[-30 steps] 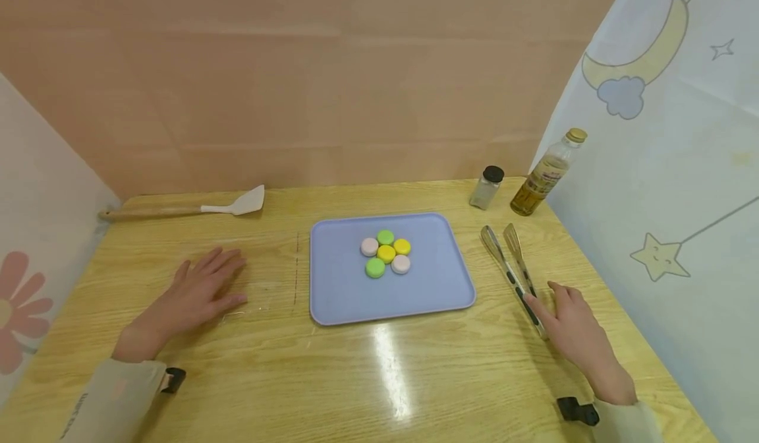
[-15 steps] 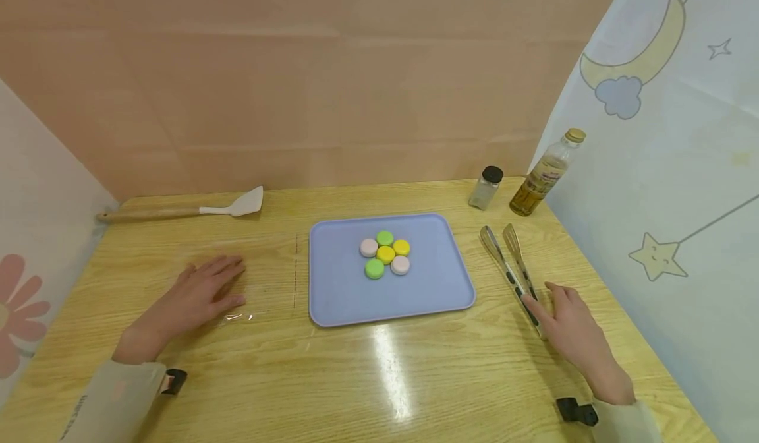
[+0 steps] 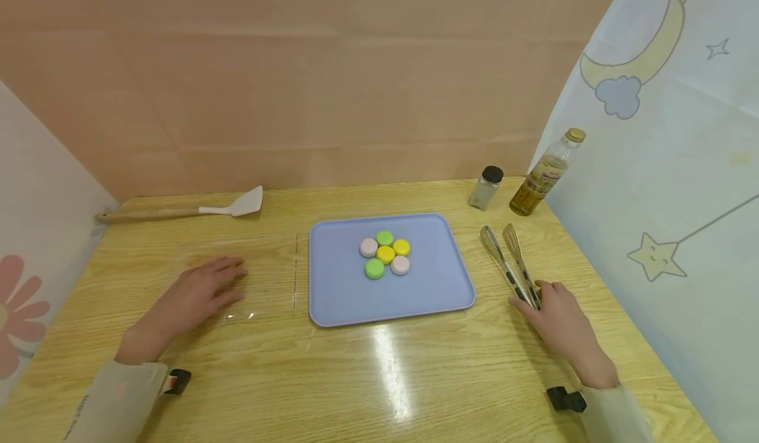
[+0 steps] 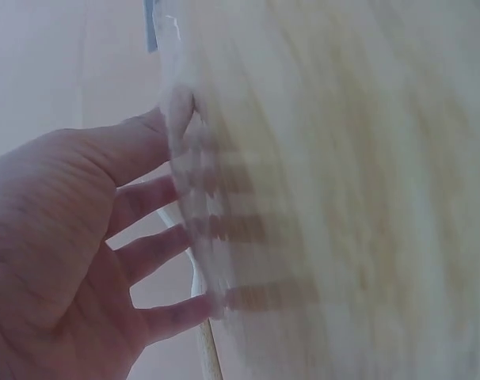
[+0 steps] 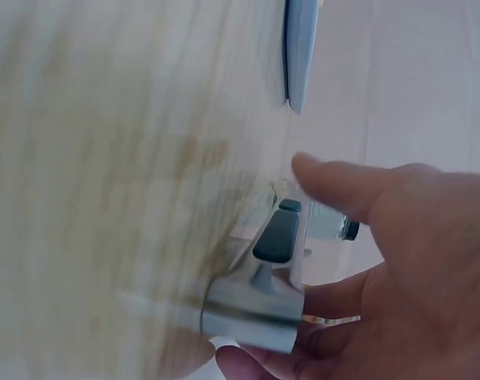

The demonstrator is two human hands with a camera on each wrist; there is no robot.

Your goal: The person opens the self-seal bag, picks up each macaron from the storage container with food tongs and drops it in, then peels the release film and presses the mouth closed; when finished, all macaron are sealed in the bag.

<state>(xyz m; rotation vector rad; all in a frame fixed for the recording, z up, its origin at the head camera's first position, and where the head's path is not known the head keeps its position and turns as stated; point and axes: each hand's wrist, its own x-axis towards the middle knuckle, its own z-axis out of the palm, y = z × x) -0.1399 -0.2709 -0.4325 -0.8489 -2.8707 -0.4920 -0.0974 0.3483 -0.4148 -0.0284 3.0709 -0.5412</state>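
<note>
Right hand (image 3: pixel 560 327) closing round tongs (image 3: pixel 508 263) handle end, tongs flat on table (image 3: pixel 379 377) right of tray (image 3: pixel 340 285). Left hand (image 3: pixel 192 296) flat, fingers straight, holds nothing. 6 discs (image 3: pixel 385 254) untouched on tray. Pickup barely begun; lift remains.

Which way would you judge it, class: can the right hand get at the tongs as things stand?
Probably yes. The right hand already lies on the handle end of the tongs, and nothing stands between them on the table.
</note>
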